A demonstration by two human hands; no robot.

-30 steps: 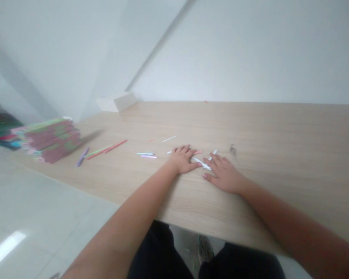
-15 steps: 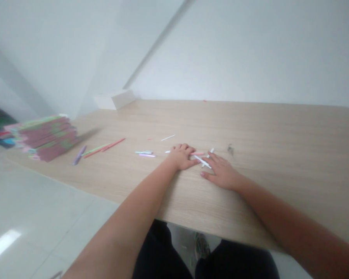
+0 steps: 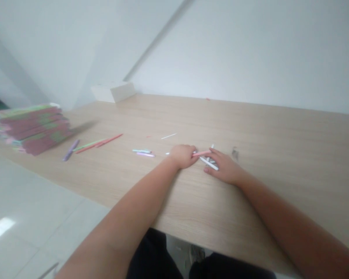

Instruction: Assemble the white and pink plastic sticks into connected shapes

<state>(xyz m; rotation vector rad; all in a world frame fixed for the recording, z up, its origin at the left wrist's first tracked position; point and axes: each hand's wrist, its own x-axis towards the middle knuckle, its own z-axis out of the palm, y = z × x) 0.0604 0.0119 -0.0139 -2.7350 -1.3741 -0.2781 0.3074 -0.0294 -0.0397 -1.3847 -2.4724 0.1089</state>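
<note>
My left hand [image 3: 182, 155] rests on the wooden table [image 3: 250, 128] with its fingers curled round one end of a pink stick [image 3: 201, 153]. Just right of it, my right hand [image 3: 225, 166] has its fingers closed on a white stick [image 3: 208, 164] that lies slanted across them. Another white stick [image 3: 211, 148] pokes out behind the right hand. The two hands nearly touch at the middle of the table.
Loose sticks lie to the left: a thin white one [image 3: 168, 136], a pale green and a lilac one [image 3: 144, 152], a red and a green one [image 3: 97, 143], a purple one [image 3: 70, 150]. A stack of coloured sheets [image 3: 35, 128] sits far left, a white box [image 3: 113, 91] at the back.
Both hands went from lying flat and spread over the sticks to closed: the left now grips the pink stick, the right the white one. The view shifted slightly.
</note>
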